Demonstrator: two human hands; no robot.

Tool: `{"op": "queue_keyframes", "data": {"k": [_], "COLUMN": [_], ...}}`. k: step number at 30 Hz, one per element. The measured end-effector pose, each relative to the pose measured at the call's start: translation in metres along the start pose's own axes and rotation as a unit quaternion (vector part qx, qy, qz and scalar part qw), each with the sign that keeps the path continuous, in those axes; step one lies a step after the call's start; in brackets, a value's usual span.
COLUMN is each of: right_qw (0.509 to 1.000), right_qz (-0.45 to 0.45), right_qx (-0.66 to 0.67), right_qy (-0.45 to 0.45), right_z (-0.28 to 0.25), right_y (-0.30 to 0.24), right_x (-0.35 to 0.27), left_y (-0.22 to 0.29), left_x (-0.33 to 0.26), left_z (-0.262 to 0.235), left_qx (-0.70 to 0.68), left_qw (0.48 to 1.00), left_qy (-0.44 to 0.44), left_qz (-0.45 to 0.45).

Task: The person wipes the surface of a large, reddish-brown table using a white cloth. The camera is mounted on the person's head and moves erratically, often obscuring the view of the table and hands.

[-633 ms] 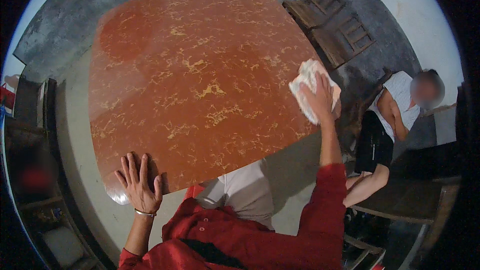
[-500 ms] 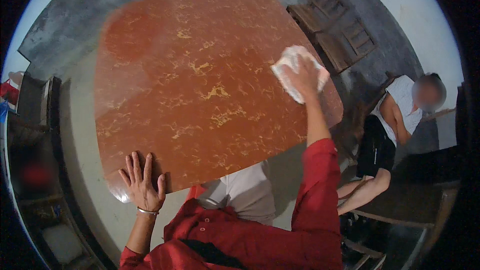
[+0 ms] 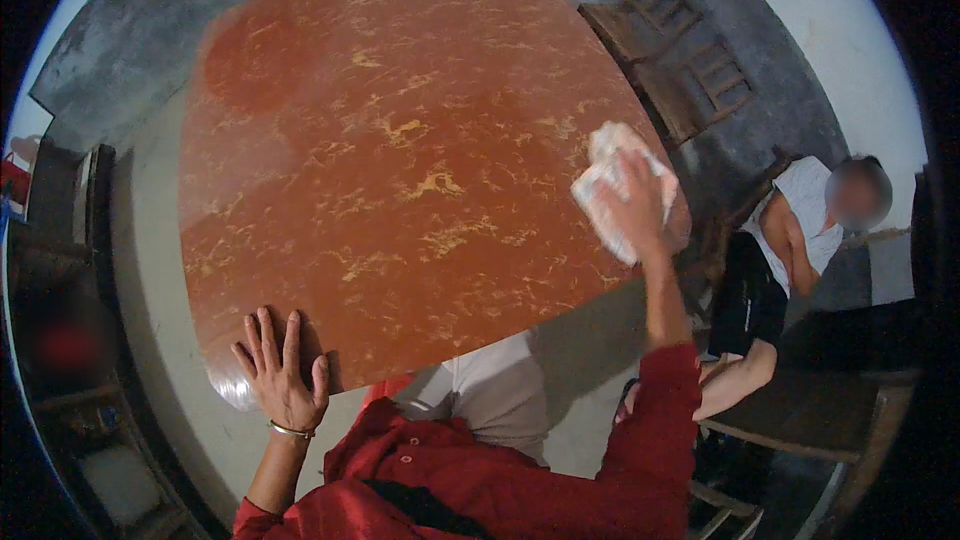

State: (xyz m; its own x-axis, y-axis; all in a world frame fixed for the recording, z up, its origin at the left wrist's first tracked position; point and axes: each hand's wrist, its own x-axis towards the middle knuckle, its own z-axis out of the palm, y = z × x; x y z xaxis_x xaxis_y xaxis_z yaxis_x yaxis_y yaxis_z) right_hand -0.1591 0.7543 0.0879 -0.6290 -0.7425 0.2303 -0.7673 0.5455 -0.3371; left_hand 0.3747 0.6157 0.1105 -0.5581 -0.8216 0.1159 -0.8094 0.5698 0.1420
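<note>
A large reddish-brown table [image 3: 400, 200] with a gold-veined pattern and rounded corners fills the middle of the head view. My left hand [image 3: 283, 375] lies flat near its front left corner, fingers spread and holding nothing. By the table's right edge, my right hand [image 3: 634, 202] presses a crumpled white cloth [image 3: 600, 215] against the top. The fingers of that hand are somewhat blurred, and the palm hides part of the cloth.
A person [image 3: 790, 210] sits to the right of the table, close to my right arm. Wooden chairs [image 3: 690, 70] stand beyond the right edge. Dark shelving [image 3: 75, 400] runs along the left. At the lower right is a dark wooden bench or table [image 3: 820, 410].
My right hand and the cloth have slid right and nearer to me along the tabletop. My left hand stays at the front left corner.
</note>
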Motion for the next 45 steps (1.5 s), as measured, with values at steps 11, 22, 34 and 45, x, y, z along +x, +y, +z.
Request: {"op": "queue_keyframes", "data": {"k": [11,22,34,45], "right_qw": [0.958,0.967,0.947,0.996], "right_qz": [-0.283,-0.234,-0.299,-0.082], "right_qx": [0.037,0.040,0.069,0.014], "right_qy": [-0.017,-0.090,-0.094,-0.042], "right_z": [0.074,0.003,0.053,0.020], "right_y": [-0.178,-0.109,-0.240,-0.104], "right_x": [0.051,-0.048,-0.045,-0.027], "left_y": [-0.001,0.000,-0.002,0.005], "left_x": [0.003,-0.002,0.003,0.001], "left_z": [-0.003,-0.002,0.001,0.000], "left_qx": [0.012,0.002,0.000,-0.009], "left_qw": [1.000,1.000,1.000,0.999], "left_qy": [0.008,0.014,0.026,0.037], "left_qz": [-0.008,-0.002,-0.001,0.002]}}
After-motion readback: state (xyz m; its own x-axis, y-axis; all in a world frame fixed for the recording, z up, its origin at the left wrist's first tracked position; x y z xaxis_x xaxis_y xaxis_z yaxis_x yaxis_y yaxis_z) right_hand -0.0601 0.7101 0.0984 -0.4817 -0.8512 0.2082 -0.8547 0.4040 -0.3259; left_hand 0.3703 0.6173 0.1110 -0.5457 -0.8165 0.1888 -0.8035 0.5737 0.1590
